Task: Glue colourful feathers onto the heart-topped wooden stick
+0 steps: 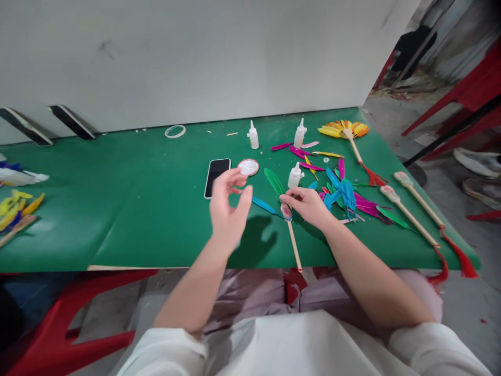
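A wooden fan handle [294,245] lies on the green table in front of me, its wide head [286,210] coated with something pinkish. A blue feather [264,205] reaches out to the left from that head. My right hand [307,204] pinches the base of a green feather [275,181] just above the head. Raised over the table to the left, my left hand [230,206] has its fingers curved and apart, with nothing in it. A small white glue bottle [295,176] stands just beyond my right hand.
Loose blue, magenta and green feathers [340,196] lie to the right. Two tasselled handles [410,216] and a finished yellow feather fan [348,130] are farther right. A phone [217,177], a round white dish [248,167] and two glue bottles [253,137] stand or lie beyond my hands.
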Available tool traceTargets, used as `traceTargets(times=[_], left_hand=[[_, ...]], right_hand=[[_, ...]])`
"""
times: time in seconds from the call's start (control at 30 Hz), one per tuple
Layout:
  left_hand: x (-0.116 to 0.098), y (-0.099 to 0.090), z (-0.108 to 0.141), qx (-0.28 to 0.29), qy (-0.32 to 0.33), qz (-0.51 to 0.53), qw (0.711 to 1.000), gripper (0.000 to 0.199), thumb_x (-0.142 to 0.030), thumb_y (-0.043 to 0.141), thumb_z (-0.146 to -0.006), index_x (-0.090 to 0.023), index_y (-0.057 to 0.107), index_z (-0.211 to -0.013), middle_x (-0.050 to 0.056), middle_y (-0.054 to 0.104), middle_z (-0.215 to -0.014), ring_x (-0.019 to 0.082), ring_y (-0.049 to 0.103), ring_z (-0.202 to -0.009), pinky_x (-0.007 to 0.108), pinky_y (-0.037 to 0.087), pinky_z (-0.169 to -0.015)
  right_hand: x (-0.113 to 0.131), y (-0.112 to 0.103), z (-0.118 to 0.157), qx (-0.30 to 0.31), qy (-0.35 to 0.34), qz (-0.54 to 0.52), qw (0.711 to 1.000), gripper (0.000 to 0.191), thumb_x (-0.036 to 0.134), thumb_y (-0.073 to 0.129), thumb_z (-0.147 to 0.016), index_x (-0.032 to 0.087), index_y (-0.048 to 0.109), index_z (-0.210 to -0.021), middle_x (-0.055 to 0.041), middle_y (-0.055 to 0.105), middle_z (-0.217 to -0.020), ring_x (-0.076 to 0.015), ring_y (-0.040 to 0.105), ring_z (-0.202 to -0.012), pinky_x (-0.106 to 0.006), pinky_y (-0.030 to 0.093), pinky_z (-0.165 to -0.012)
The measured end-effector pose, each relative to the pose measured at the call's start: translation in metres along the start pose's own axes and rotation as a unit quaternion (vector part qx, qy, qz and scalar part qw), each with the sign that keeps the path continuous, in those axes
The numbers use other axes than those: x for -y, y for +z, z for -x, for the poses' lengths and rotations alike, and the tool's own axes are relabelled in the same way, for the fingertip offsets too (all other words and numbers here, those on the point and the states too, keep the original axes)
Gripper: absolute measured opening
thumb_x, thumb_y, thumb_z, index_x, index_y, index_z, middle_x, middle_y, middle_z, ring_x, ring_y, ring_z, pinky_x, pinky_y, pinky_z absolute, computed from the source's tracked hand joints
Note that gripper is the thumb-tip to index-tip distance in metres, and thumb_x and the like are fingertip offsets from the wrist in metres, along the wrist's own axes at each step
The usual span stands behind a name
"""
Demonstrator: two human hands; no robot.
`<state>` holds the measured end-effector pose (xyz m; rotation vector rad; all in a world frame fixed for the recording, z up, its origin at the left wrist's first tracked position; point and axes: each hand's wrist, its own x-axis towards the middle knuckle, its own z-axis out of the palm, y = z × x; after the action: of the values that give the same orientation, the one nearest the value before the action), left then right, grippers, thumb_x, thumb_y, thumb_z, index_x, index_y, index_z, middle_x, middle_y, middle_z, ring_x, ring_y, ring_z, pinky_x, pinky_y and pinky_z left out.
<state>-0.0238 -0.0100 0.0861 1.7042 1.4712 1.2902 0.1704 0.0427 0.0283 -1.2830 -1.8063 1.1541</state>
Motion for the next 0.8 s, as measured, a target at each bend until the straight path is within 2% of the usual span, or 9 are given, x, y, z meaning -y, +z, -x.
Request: traceTargets(times=[0.07, 0.1, 0.17, 0.23, 0.4, 0.57, 0.67, 0.73, 0.8], left_hand=[[0.019, 0.011, -0.033, 0.042, -0.018, 0.007, 0.999, 0.034, -0.038, 0.053, -0.083, -0.021, 0.052, -0.113, 0.006, 0.06, -0.104, 0.017, 0.057, -0.093, 0.03, 0.046, -0.078], [0.027, 0.017, -0.045, 0.086, -0.034, 0.01, 0.996, 0.035, -0.038, 0.058, -0.08, -0.02, 0.056, -0.109, 0.005, 0.062, -0.096, 0.016, 0.058, -0.086, 0.03, 0.046, -0.076], [0.039, 0.026, -0.06, 0.156, -0.055, 0.033, 0.986, 0.034, -0.038, 0.063, -0.074, -0.018, 0.061, -0.102, 0.003, 0.063, -0.084, 0.014, 0.058, -0.076, 0.029, 0.045, -0.071], [0.047, 0.032, -0.066, 0.194, -0.077, 0.089, 0.974, 0.029, -0.036, 0.067, -0.071, -0.016, 0.065, -0.091, 0.003, 0.064, -0.08, 0.014, 0.057, -0.072, 0.028, 0.045, -0.069], [0.057, 0.035, -0.066, 0.198, -0.103, 0.14, 0.965, 0.021, -0.031, 0.069, -0.068, -0.016, 0.068, -0.083, 0.001, 0.063, -0.072, 0.011, 0.055, -0.066, 0.027, 0.044, -0.066], [0.07, 0.033, -0.065, 0.202, -0.075, 0.109, 0.97, 0.032, -0.03, 0.068, -0.068, -0.02, 0.065, -0.098, -0.003, 0.055, -0.064, 0.007, 0.044, -0.053, 0.022, 0.038, -0.054], [0.079, 0.031, -0.067, 0.165, -0.063, 0.111, 0.978, 0.042, -0.026, 0.068, -0.069, -0.023, 0.06, -0.11, -0.002, 0.057, -0.073, 0.008, 0.045, -0.056, 0.022, 0.039, -0.056], [0.086, 0.03, -0.069, 0.137, -0.063, 0.107, 0.983, 0.045, -0.024, 0.068, -0.068, -0.023, 0.059, -0.111, 0.001, 0.061, -0.087, 0.009, 0.049, -0.063, 0.023, 0.041, -0.061], [0.091, 0.028, -0.072, 0.119, -0.064, 0.092, 0.987, 0.043, -0.023, 0.068, -0.067, -0.022, 0.06, -0.11, 0.003, 0.061, -0.099, 0.011, 0.052, -0.07, 0.025, 0.043, -0.067]], right_hand=[[-0.001, 0.001, 0.0, 0.012, -0.005, -0.011, 1.0, 0.033, 0.05, 0.049, -0.08, 0.02, 0.055, -0.067, 0.0004, 0.062, -0.058, -0.0124, 0.055, -0.053, -0.025, 0.042, -0.056], [-0.002, 0.002, 0.0, 0.016, -0.007, -0.009, 1.0, 0.033, 0.049, 0.049, -0.08, 0.02, 0.056, -0.067, 0.0003, 0.062, -0.058, -0.0125, 0.055, -0.053, -0.025, 0.042, -0.056], [-0.002, 0.002, -0.001, 0.027, -0.009, -0.004, 1.0, 0.033, 0.048, 0.049, -0.08, 0.02, 0.056, -0.066, 0.0003, 0.062, -0.059, -0.0125, 0.056, -0.054, -0.026, 0.043, -0.057], [-0.002, 0.001, -0.002, 0.036, -0.007, 0.002, 0.999, 0.033, 0.048, 0.048, -0.081, 0.02, 0.055, -0.065, 0.0006, 0.062, -0.059, -0.0124, 0.055, -0.054, -0.026, 0.042, -0.057], [0.001, 0.0, 0.001, 0.041, -0.01, 0.063, 0.997, 0.034, 0.046, 0.046, -0.082, 0.02, 0.056, -0.063, 0.0006, 0.061, -0.059, -0.0114, 0.052, -0.053, -0.025, 0.04, -0.056], [0.009, 0.002, -0.011, 0.05, -0.011, 0.104, 0.993, 0.032, 0.045, 0.05, -0.08, 0.02, 0.057, -0.061, 0.0011, 0.058, -0.056, -0.0105, 0.05, -0.052, -0.024, 0.038, -0.054], [0.013, -0.005, -0.022, 0.012, -0.004, 0.102, 0.995, 0.029, 0.043, 0.049, -0.08, 0.02, 0.061, -0.068, 0.0008, 0.06, -0.061, -0.01, 0.05, -0.053, -0.024, 0.038, -0.053], [0.011, -0.014, 0.003, -0.025, -0.003, 0.098, 0.995, 0.027, 0.045, 0.05, -0.08, 0.021, 0.064, -0.076, -0.0006, 0.063, -0.07, -0.0108, 0.051, -0.055, -0.025, 0.039, -0.053], [0.0, -0.022, 0.071, -0.007, 0.016, 0.077, 0.997, 0.034, 0.053, 0.049, -0.078, 0.024, 0.066, -0.081, -0.0027, 0.064, -0.071, -0.0141, 0.055, -0.059, -0.026, 0.04, -0.05]])
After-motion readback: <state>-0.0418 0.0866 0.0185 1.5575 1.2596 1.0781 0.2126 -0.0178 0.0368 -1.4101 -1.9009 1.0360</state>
